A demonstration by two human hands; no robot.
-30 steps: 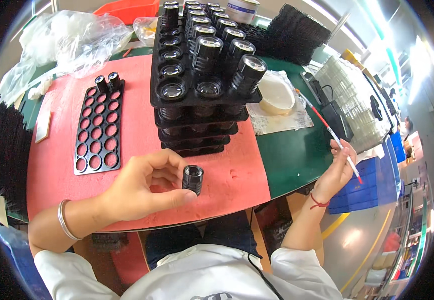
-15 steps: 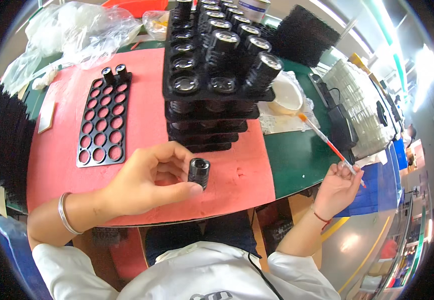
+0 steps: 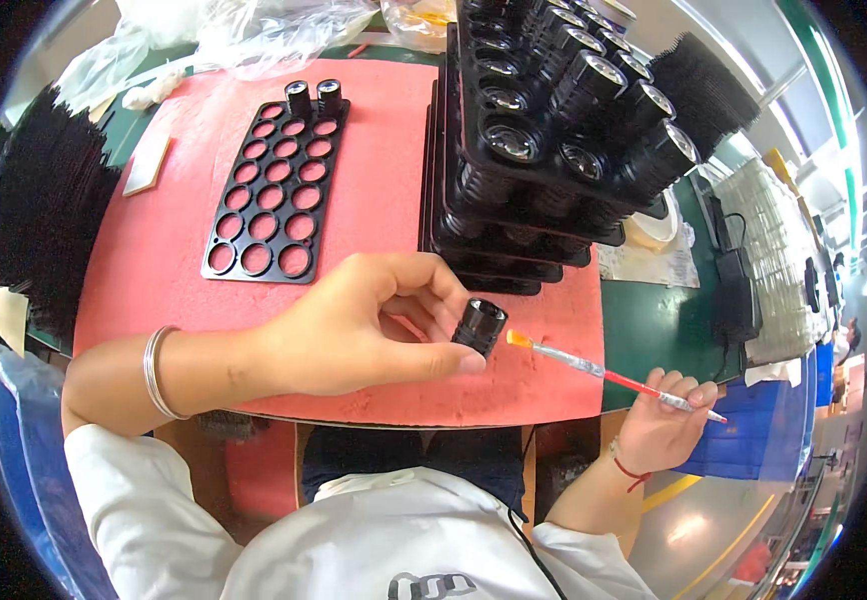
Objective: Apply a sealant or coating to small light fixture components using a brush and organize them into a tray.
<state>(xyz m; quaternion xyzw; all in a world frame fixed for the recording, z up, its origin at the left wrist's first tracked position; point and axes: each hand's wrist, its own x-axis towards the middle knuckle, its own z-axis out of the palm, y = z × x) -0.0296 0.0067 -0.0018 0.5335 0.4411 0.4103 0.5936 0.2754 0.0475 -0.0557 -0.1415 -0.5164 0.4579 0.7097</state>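
Between the thumb and fingers of my left hand [image 3: 374,325] is a short black lens barrel [image 3: 480,327], tilted with its open end up and to the right. My right hand [image 3: 666,420] grips a thin paintbrush [image 3: 614,378] by its red and silver handle. The brush's orange bristles point at the barrel, a small gap away. Beyond my left hand a flat black tray [image 3: 272,200] with rows of round holes lies on the pink mat. Two black lens barrels [image 3: 314,97] stand in its far end; the other visible holes show pink mat.
A tall stack of black trays [image 3: 539,185] filled with lens barrels stands just beyond my hands. Behind it on the right is a round white dish [image 3: 652,228]. Plastic bags [image 3: 254,35] lie at the back, a small white block [image 3: 148,165] at left, clear trays [image 3: 769,265] at right.
The paintbrush has swung down and left, its bristles now close to the lens barrel. The barrel has tilted toward the brush. The whole view has shifted, moving the table's contents rightward.
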